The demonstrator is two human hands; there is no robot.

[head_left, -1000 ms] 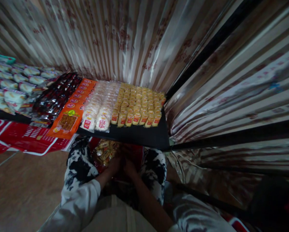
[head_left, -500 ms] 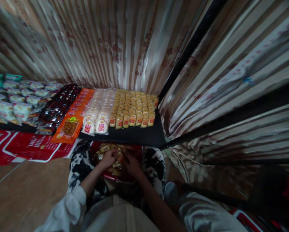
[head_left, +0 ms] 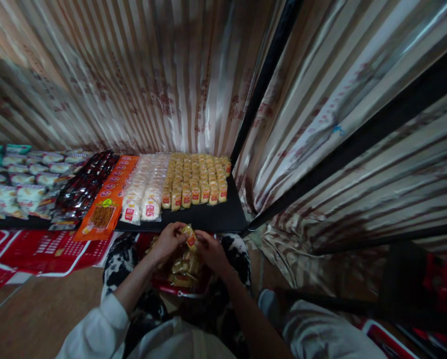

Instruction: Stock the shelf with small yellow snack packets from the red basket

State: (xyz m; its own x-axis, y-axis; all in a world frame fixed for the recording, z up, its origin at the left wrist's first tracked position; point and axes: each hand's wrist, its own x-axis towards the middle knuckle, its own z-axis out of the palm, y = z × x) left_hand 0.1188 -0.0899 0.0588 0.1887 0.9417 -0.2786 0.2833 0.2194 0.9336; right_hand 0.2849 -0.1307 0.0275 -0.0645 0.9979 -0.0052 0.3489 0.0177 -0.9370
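Between my two hands is one small snack packet (head_left: 189, 238), yellow with a red label, in clear wrap. My left hand (head_left: 170, 240) pinches its left side, and my right hand (head_left: 209, 249) grips its right side. Just below them, a red basket (head_left: 178, 290) between my knees holds several more of the same yellow packets (head_left: 186, 269). Ahead on the black shelf (head_left: 208, 217) stand rows of matching yellow packets (head_left: 195, 192), lined up with their red labels facing me.
Left of the yellow rows lie white packets (head_left: 141, 194), an orange snack bag (head_left: 100, 219), dark shiny packets (head_left: 83, 187) and white-and-green bags (head_left: 29, 192). A striped curtain (head_left: 163, 75) hangs behind the shelf. Black frame bars (head_left: 261, 85) rise at the right. Another person's leg (head_left: 317, 324) is at lower right.
Both hands have come up out of the basket towards the shelf edge, bringing one yellow packet with them. The view has shifted a little, so the shelf now sits lower.
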